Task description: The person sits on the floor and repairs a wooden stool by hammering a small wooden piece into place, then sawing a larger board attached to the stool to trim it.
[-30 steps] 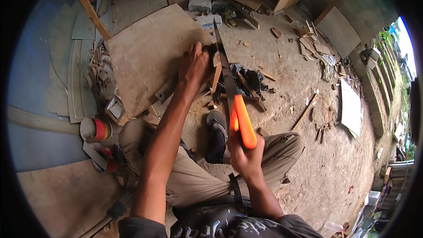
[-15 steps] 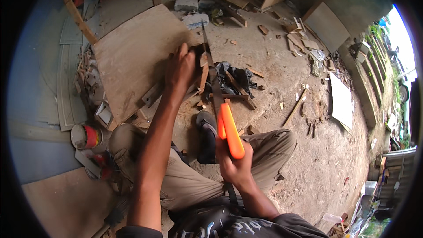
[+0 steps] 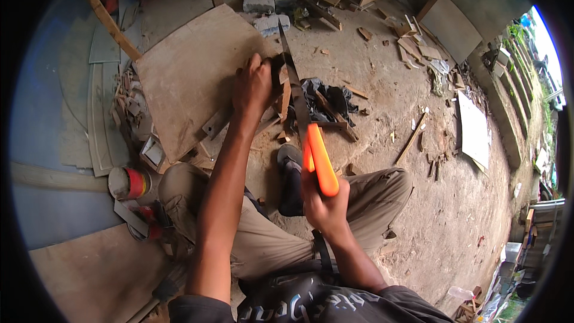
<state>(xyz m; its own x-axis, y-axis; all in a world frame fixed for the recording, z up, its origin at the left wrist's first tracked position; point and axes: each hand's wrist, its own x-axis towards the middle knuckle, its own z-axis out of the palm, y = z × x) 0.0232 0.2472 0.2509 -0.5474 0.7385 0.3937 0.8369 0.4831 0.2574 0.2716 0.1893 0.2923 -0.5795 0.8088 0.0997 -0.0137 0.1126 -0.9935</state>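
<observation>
My right hand (image 3: pixel 326 206) is closed around the orange handle (image 3: pixel 324 164) of a handsaw. Its long dark blade (image 3: pixel 301 100) points away from me, with the tip past the right edge of a wooden board (image 3: pixel 191 72) that forms a raised work surface. On that edge my left hand (image 3: pixel 254 87) is a fist, knuckles up, pressed on a dark piece of wood (image 3: pixel 277 67) that sticks out towards the blade. Most of this piece is hidden by my fingers. A reddish-brown strip of wood (image 3: pixel 286 97) shows below it, close along the blade.
Under the saw lie a black plastic bag (image 3: pixel 329 98) and wood offcuts. Grey blocks (image 3: pixel 259 3) stand beyond the board. Paint cans (image 3: pixel 127 183) are by my left knee. A white panel (image 3: pixel 473 130) and a thin stick (image 3: pixel 412 137) lie on the floor to the right.
The saw and my right hand have moved a little forward, away from me. My left hand stays in place on the wood. The whole view has shifted slightly.
</observation>
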